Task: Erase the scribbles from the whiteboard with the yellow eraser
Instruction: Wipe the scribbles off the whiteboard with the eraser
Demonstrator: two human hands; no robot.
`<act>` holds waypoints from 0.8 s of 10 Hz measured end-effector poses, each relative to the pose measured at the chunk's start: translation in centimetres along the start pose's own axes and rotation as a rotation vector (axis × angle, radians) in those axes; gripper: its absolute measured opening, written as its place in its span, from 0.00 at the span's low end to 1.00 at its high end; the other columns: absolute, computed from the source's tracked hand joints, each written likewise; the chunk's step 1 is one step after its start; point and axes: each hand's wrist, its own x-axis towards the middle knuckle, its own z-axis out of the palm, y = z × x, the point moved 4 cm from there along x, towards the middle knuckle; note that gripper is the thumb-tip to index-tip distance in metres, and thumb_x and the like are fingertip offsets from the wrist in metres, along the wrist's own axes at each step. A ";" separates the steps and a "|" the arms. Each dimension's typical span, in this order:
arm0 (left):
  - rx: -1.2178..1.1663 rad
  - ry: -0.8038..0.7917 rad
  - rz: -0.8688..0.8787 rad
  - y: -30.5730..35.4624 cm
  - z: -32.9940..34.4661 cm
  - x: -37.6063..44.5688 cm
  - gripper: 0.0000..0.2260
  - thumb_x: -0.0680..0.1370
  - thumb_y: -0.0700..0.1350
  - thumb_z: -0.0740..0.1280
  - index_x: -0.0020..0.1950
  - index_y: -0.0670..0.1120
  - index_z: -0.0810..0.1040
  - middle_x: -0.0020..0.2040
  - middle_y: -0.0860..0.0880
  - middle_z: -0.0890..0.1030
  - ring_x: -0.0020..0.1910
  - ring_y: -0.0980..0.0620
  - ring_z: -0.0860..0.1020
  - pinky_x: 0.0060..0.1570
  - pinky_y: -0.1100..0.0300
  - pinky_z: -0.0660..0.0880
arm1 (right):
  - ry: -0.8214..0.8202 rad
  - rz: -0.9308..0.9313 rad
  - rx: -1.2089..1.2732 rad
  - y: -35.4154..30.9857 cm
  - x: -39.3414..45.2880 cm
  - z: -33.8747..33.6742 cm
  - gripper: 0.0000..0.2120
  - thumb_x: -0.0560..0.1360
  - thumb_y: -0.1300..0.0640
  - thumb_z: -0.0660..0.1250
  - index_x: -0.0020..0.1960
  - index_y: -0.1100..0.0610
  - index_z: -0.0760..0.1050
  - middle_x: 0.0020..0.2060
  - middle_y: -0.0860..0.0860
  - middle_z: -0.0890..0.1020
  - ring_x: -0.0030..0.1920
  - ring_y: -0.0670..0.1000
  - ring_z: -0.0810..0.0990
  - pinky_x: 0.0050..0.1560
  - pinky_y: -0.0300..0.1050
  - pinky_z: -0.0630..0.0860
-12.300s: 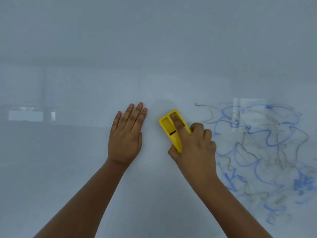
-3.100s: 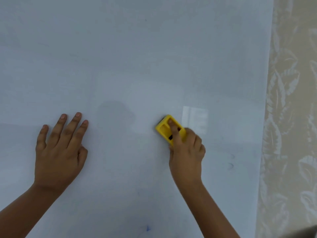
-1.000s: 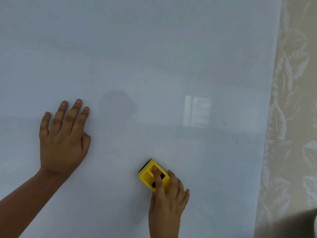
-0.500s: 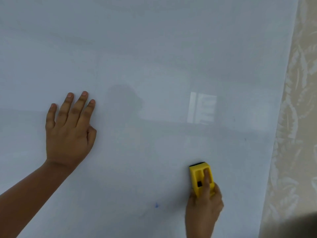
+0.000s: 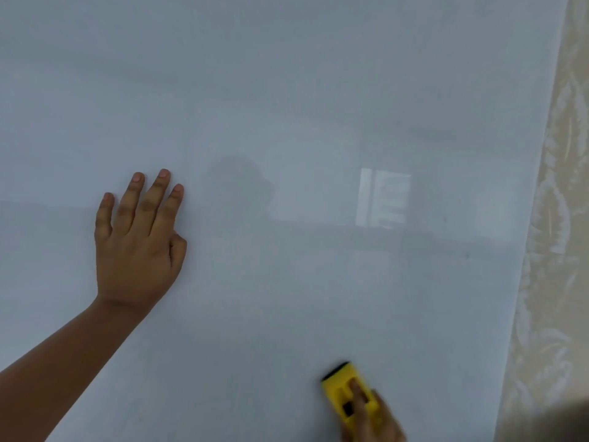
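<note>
The right hand [image 5: 371, 419] grips the yellow eraser [image 5: 345, 395] from above, one finger pressed along its back, and holds it face-down against the whiteboard [image 5: 287, 90]. Hand and eraser sit at the bottom edge of the view and are motion-blurred, so the exact finger wrap cannot be read. The left hand [image 5: 137, 247] lies well apart from the right one, up and to its left, open and flat on the board with fingers spread, gripping nothing.

Visible board surface: no scribbles left (only a faint dark speck [image 5: 467, 255] above and to the right of the eraser hand, too small to identify as ink). A window reflection [image 5: 384, 197] shows above the eraser hand.

Risks, as judgement:
- The eraser is near the board's right edge; a stroke carried further right would run onto the patterned curtain [image 5: 554, 250] and smear residue there.
- The area below the hand is out of frame, so marks there could be missed.
- The braced left palm may drag ink dust.

Containers: none in view.
</note>
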 end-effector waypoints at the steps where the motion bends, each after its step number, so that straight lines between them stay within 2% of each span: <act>1: 0.010 -0.003 -0.003 0.2 0.0 0.0 0.22 0.78 0.40 0.54 0.72 0.41 0.68 0.73 0.42 0.68 0.73 0.40 0.63 0.73 0.48 0.50 | -0.046 0.008 -0.074 -15.8 -3.7 8.5 0.47 0.66 0.56 0.71 0.69 0.28 0.45 0.49 0.69 0.75 0.41 0.70 0.74 0.42 0.66 0.73; 2: 0.013 -0.006 -0.004 0.2 0.0 0.0 0.22 0.78 0.40 0.53 0.72 0.41 0.67 0.73 0.42 0.67 0.73 0.41 0.62 0.73 0.48 0.49 | -0.065 0.139 -0.072 -20.8 -3.9 9.7 0.50 0.65 0.63 0.74 0.66 0.27 0.47 0.55 0.67 0.72 0.49 0.71 0.70 0.45 0.69 0.71; 3: 0.016 -0.005 -0.005 0.2 0.1 0.0 0.22 0.78 0.40 0.53 0.72 0.41 0.67 0.73 0.41 0.67 0.73 0.40 0.62 0.73 0.48 0.49 | -0.113 0.115 -0.038 -23.6 -3.9 11.2 0.44 0.63 0.65 0.74 0.68 0.39 0.56 0.54 0.66 0.74 0.45 0.69 0.73 0.45 0.66 0.72; 4: 0.020 -0.011 -0.001 0.1 0.1 0.0 0.22 0.78 0.40 0.53 0.72 0.40 0.67 0.73 0.41 0.67 0.73 0.40 0.62 0.73 0.48 0.50 | -0.171 -0.108 -0.088 -26.3 -7.2 12.7 0.29 0.65 0.58 0.66 0.65 0.46 0.66 0.56 0.60 0.74 0.45 0.63 0.75 0.46 0.58 0.74; 5: 0.018 -0.008 -0.003 0.3 0.1 0.0 0.22 0.77 0.40 0.54 0.72 0.40 0.67 0.73 0.41 0.67 0.73 0.40 0.62 0.73 0.47 0.50 | -0.159 -0.265 -0.183 -25.4 -9.3 12.9 0.23 0.69 0.59 0.63 0.61 0.43 0.70 0.56 0.54 0.74 0.48 0.56 0.73 0.46 0.56 0.73; 6: 0.017 -0.003 0.000 0.2 0.1 0.0 0.22 0.78 0.40 0.53 0.72 0.40 0.68 0.73 0.41 0.68 0.73 0.40 0.63 0.73 0.45 0.53 | -0.256 -0.311 -0.230 -22.5 -9.2 12.0 0.22 0.71 0.56 0.56 0.63 0.40 0.67 0.52 0.58 0.79 0.48 0.57 0.74 0.46 0.56 0.72; 7: 0.024 -0.003 -0.003 0.2 0.1 -0.1 0.22 0.77 0.40 0.54 0.71 0.41 0.68 0.73 0.41 0.68 0.73 0.40 0.63 0.72 0.44 0.54 | -0.206 -0.203 -0.178 -19.7 -4.4 10.2 0.36 0.63 0.53 0.59 0.70 0.37 0.56 0.47 0.67 0.78 0.39 0.66 0.79 0.40 0.58 0.76; 8: 0.035 -0.009 -0.001 0.3 0.2 -0.1 0.22 0.78 0.40 0.53 0.71 0.41 0.68 0.73 0.42 0.68 0.73 0.40 0.63 0.73 0.45 0.53 | -0.076 0.047 -0.149 -18.7 1.9 8.5 0.38 0.67 0.64 0.68 0.71 0.45 0.55 0.51 0.72 0.72 0.46 0.72 0.73 0.47 0.68 0.71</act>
